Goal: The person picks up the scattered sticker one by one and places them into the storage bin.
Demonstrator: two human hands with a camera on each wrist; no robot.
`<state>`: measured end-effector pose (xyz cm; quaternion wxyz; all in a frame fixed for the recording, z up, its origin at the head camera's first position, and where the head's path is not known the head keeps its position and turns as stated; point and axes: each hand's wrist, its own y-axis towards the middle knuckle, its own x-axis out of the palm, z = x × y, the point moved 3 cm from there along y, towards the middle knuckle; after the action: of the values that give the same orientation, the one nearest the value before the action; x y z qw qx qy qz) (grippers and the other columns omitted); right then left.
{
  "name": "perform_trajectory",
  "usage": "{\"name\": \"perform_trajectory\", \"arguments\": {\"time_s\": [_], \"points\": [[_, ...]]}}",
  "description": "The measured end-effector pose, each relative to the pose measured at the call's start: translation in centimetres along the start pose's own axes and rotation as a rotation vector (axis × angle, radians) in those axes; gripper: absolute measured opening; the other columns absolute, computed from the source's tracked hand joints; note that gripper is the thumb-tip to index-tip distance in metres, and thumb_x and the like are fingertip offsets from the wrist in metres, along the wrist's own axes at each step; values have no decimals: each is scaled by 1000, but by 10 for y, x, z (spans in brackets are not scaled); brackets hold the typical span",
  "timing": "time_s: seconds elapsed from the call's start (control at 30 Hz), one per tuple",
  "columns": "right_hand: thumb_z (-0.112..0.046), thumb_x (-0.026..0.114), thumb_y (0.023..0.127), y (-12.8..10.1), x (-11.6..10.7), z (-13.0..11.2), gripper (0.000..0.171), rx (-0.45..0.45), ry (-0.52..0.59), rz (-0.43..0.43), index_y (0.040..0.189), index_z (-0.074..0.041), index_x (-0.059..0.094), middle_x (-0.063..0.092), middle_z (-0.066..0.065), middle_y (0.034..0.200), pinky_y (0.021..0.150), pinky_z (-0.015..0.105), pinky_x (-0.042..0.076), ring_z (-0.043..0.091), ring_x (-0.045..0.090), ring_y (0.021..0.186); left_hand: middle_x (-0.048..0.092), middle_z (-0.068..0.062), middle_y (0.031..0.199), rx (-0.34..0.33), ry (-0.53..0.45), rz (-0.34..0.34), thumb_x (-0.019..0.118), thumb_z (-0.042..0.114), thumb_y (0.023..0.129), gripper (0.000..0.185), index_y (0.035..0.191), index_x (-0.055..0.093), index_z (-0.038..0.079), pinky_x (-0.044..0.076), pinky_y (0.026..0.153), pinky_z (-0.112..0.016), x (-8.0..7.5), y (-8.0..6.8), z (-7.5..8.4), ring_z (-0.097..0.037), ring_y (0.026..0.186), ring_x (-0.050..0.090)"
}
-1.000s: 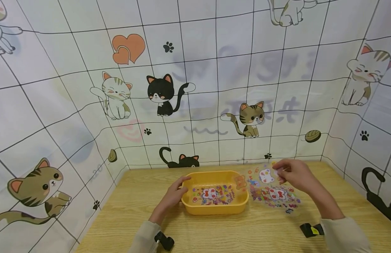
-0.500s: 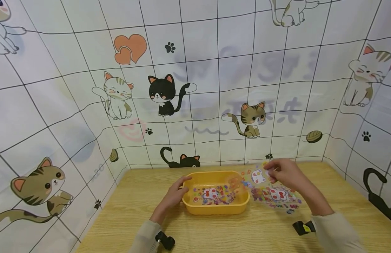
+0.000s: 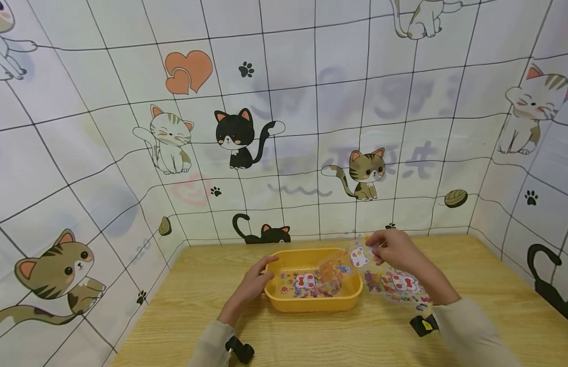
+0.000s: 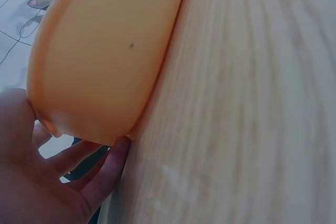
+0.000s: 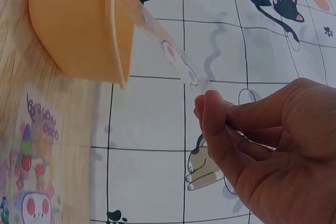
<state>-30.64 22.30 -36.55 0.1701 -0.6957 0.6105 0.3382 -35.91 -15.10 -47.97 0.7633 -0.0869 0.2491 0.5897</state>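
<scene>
A yellow plastic basin [image 3: 313, 305] stands on the wooden table. My left hand [image 3: 254, 280] holds its left end, thumb and fingers at the rim; the left wrist view shows fingertips [image 4: 122, 145] low against the basin's side. With thumb and fingers, my right hand [image 3: 396, 250] pinches the edge of a clear sticker sheet [image 3: 359, 257] printed with a white bear face. That sheet slants down over the basin's right rim, its far end inside. Another sticker sheet [image 3: 305, 281] with a red-bowed face lies in the basin. To the right, a similar printed sheet [image 3: 403, 283] lies on the table, partly behind my right forearm.
A white cloth [image 3: 293, 127] with a grid and cartoon cats hangs behind the table and along both sides. Black camera mounts [image 3: 239, 349] are strapped at both wrists, close over the table.
My right hand has moved left with the pinched sticker sheet, bringing it from beside the basin to over its right part. The left hand stays at the basin's rim.
</scene>
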Motion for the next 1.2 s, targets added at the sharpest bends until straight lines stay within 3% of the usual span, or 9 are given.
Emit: {"name": "perform_trajectory", "arguments": {"time_s": [0.23, 0.53, 0.8, 1.0, 1.2], "points": [[6, 55, 98, 13, 14, -16, 21, -60, -17, -43, 114, 11, 68, 70, 17, 92, 62, 26, 59, 15, 68, 69, 42, -19, 162, -9, -8, -11, 53, 13, 101, 47, 147, 56, 14, 42, 114, -61, 1, 0, -2, -46, 149, 38], [7, 57, 97, 31, 36, -36, 24, -76, -4, -118, 117, 13, 67, 72, 18, 94, 67, 35, 62, 17, 69, 68, 41, -19, 163, -9, -2, -12, 52, 13, 101, 47, 147, 56, 15, 46, 111, -59, 0, 2, -3, -46, 148, 40], [7, 57, 96, 45, 55, -49, 24, -87, -20, -142, 116, 12, 68, 73, 18, 94, 64, 29, 60, 14, 67, 64, 43, -19, 161, 1, -7, -6, 54, 13, 100, 46, 146, 57, 15, 49, 107, -57, 0, 0, -2, -46, 146, 43], [7, 58, 95, 52, 66, -60, 24, -86, -20, -156, 116, 11, 69, 73, 17, 94, 68, 37, 62, 16, 68, 63, 45, -19, 160, 7, -21, -1, 55, 13, 100, 47, 146, 57, 14, 50, 106, -58, 0, -2, 0, -47, 144, 45], [8, 58, 94, 58, 78, -65, 25, -78, -20, -178, 115, 12, 69, 74, 18, 95, 68, 36, 62, 14, 66, 62, 45, -19, 160, 8, -13, -1, 54, 12, 99, 47, 146, 58, 14, 50, 105, -57, 1, 1, -1, -47, 145, 44]]}}
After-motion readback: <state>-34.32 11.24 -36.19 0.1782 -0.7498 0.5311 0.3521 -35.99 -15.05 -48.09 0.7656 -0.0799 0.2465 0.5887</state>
